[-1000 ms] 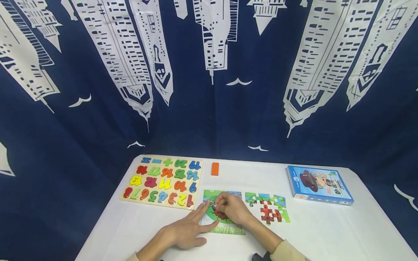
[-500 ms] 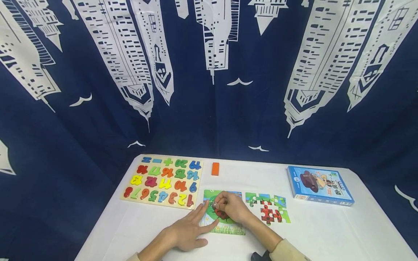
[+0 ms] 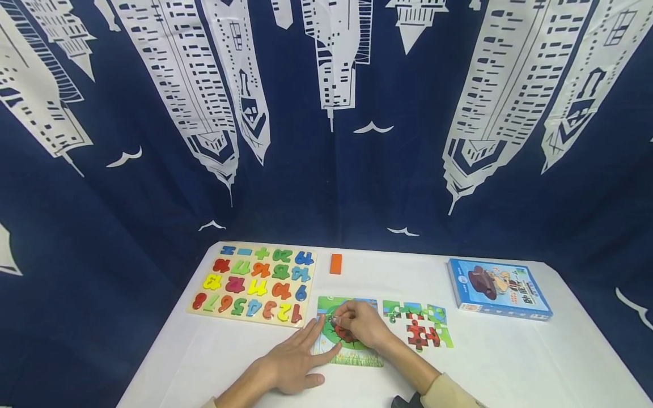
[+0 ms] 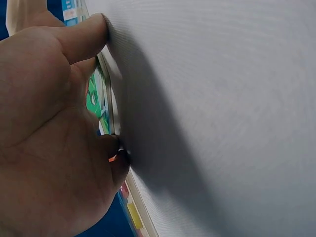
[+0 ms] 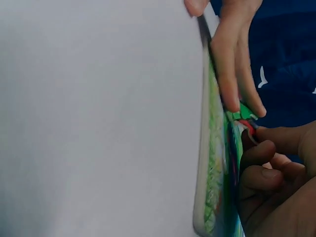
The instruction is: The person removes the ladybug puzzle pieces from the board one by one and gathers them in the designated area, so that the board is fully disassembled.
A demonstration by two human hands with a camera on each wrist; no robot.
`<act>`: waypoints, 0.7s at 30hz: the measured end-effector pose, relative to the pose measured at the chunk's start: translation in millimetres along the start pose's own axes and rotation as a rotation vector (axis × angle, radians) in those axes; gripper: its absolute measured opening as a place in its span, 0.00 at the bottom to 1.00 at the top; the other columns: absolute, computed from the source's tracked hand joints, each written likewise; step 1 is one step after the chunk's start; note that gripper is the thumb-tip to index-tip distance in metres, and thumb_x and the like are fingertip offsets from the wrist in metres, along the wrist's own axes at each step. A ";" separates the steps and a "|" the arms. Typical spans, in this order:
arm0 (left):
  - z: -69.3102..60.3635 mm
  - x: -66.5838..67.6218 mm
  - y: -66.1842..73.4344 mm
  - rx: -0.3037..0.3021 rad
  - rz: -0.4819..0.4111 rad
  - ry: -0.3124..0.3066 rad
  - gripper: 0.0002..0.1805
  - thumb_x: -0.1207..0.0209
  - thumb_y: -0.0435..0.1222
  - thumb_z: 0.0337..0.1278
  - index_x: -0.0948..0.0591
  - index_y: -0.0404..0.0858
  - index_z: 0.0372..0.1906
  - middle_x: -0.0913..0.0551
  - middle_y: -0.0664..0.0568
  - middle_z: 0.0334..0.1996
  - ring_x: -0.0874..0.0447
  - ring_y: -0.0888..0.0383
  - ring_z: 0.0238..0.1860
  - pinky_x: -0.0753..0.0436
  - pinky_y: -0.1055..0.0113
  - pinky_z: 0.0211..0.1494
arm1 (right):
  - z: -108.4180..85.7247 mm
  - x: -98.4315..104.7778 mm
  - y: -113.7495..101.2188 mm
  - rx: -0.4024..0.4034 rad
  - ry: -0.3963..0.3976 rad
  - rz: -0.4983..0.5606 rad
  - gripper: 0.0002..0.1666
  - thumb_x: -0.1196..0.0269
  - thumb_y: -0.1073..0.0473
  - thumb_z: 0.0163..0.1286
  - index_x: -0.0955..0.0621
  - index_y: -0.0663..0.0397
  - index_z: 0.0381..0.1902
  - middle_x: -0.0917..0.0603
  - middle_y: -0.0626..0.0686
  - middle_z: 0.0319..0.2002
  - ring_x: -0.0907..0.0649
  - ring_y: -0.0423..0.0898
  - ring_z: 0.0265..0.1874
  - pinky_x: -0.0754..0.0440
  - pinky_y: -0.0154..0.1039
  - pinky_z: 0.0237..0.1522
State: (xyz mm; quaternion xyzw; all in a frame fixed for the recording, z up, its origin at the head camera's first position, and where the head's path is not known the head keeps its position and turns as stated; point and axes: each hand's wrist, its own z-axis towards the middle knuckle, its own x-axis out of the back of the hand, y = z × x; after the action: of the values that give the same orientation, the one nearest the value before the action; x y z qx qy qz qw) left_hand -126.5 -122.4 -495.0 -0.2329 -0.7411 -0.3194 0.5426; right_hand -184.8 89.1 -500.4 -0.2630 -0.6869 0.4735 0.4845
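In the head view a ladybug jigsaw board (image 3: 354, 358) with a grass border lies on the white table. My right hand (image 3: 363, 326) is over its upper middle, thumb and forefinger pinching a small puzzle piece. The right wrist view shows that puzzle piece (image 5: 251, 129) tilted on edge, partly red, mostly covered by the fingers. My left hand (image 3: 293, 362) is spread at the board's left side, two fingertips on the board and the thumb on the table. In the left wrist view the left hand (image 4: 54, 118) hides most of the board.
Several loose jigsaw pieces (image 3: 417, 337) lie right of the board. A wooden number board (image 3: 306, 294) with coloured numerals is at the back left. An orange block (image 3: 335, 264) lies behind the jigsaw. A blue box (image 3: 500, 288) stands at the right. Behind the table hangs a blue curtain (image 3: 306, 198).
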 end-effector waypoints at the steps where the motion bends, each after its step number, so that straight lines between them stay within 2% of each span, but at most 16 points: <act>1: -0.3 0.0 0.2 0.002 -0.002 0.002 0.34 0.53 0.56 0.62 0.50 0.62 0.71 0.75 0.41 0.71 0.69 0.43 0.71 0.50 0.49 0.68 | -0.6 0.0 0.3 0.010 0.001 -0.008 0.07 0.40 0.60 0.65 0.20 0.58 0.38 0.18 0.52 0.28 0.19 0.47 0.28 0.19 0.40 0.27; 3: -0.6 0.4 0.9 0.007 -0.003 0.005 0.34 0.53 0.56 0.62 0.49 0.62 0.71 0.75 0.41 0.71 0.69 0.43 0.71 0.49 0.49 0.68 | -0.8 0.1 2.0 0.017 0.002 -0.013 0.08 0.40 0.60 0.65 0.21 0.58 0.39 0.18 0.52 0.28 0.19 0.47 0.27 0.19 0.39 0.26; 5: -0.9 1.1 1.5 0.016 -0.007 0.004 0.33 0.53 0.56 0.62 0.49 0.63 0.70 0.76 0.40 0.70 0.69 0.44 0.71 0.49 0.49 0.68 | -0.3 0.2 3.0 -0.007 0.001 0.016 0.07 0.42 0.62 0.65 0.21 0.59 0.39 0.18 0.53 0.27 0.19 0.46 0.24 0.20 0.38 0.21; 8: -0.7 1.6 2.6 0.033 -0.015 0.002 0.33 0.52 0.56 0.61 0.48 0.64 0.70 0.76 0.40 0.70 0.71 0.45 0.71 0.49 0.50 0.68 | 1.4 0.5 2.1 -0.080 0.009 0.062 0.07 0.45 0.62 0.65 0.21 0.58 0.38 0.20 0.53 0.23 0.26 0.41 0.14 0.29 0.33 0.11; 11: 0.3 1.3 3.3 0.042 -0.023 0.001 0.33 0.52 0.56 0.61 0.48 0.65 0.70 0.75 0.39 0.70 0.73 0.45 0.71 0.49 0.50 0.68 | 3.2 1.1 -1.0 -0.112 0.025 0.066 0.08 0.46 0.62 0.65 0.21 0.57 0.38 0.23 0.52 0.19 0.34 0.38 0.09 0.38 0.30 0.07; 15: 0.9 1.4 3.8 0.038 -0.038 -0.004 0.33 0.52 0.56 0.61 0.49 0.65 0.70 0.73 0.38 0.71 0.72 0.45 0.71 0.50 0.49 0.68 | 4.2 2.9 -3.4 -0.093 0.040 0.021 0.07 0.44 0.60 0.65 0.21 0.56 0.38 0.22 0.53 0.20 0.31 0.40 0.11 0.32 0.34 0.12; 18: 0.5 2.0 3.7 0.034 -0.053 -0.010 0.33 0.52 0.56 0.61 0.48 0.64 0.70 0.73 0.38 0.71 0.70 0.44 0.71 0.50 0.49 0.68 | 2.9 5.7 -3.1 -0.076 0.035 0.020 0.08 0.43 0.59 0.65 0.21 0.57 0.38 0.18 0.52 0.25 0.23 0.44 0.20 0.24 0.38 0.21; 21: 0.1 2.4 2.7 0.033 -0.064 -0.011 0.33 0.52 0.56 0.61 0.48 0.63 0.70 0.73 0.40 0.71 0.69 0.44 0.71 0.50 0.49 0.68 | 0.6 11.4 -1.9 -0.037 0.038 -0.002 0.08 0.42 0.57 0.64 0.21 0.55 0.38 0.17 0.50 0.28 0.19 0.46 0.28 0.21 0.40 0.28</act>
State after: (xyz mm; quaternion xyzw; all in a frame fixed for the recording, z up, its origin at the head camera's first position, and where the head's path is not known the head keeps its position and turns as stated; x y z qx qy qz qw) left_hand -125.4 -120.4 -492.2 -0.2019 -0.7563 -0.3231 0.5319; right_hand -189.6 97.4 -494.0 -0.2801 -0.6865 0.4554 0.4928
